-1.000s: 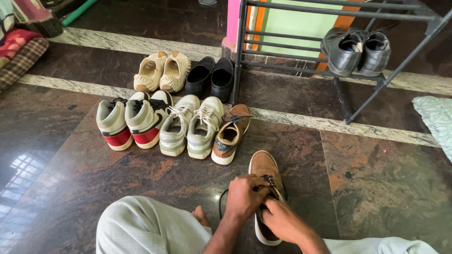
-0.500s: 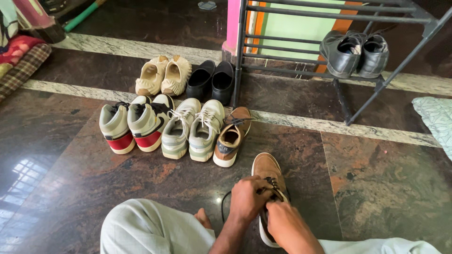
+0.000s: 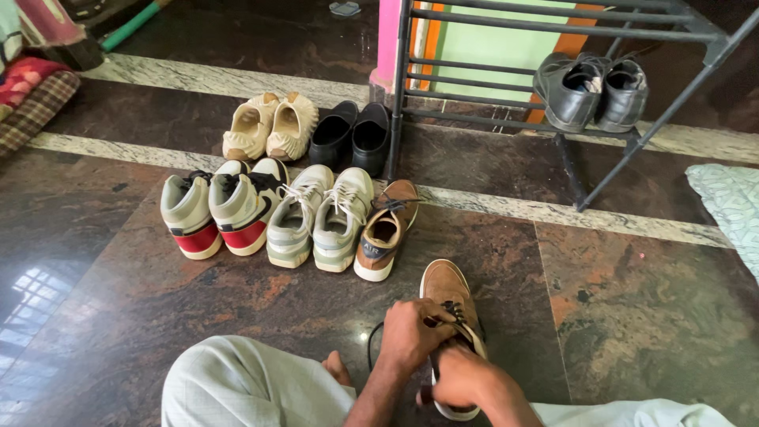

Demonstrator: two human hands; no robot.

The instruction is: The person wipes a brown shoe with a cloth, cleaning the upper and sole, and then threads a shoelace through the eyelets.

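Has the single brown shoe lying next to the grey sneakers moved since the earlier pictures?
No. The single brown shoe lies beside the grey sneakers, its toe on the pale floor stripe, exactly as before; only the camera shifted.

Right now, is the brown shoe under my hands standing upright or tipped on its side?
Upright. The brown shoe rests sole-down on the floor, toe pointing away, while the left hand and right hand grip its dark laces.

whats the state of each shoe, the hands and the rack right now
brown shoe: on floor, laces being handled
left hand: gripping its laces
right hand: on its rear part
matching brown shoe: on floor, untouched
black shoes: on rack
rack: upright
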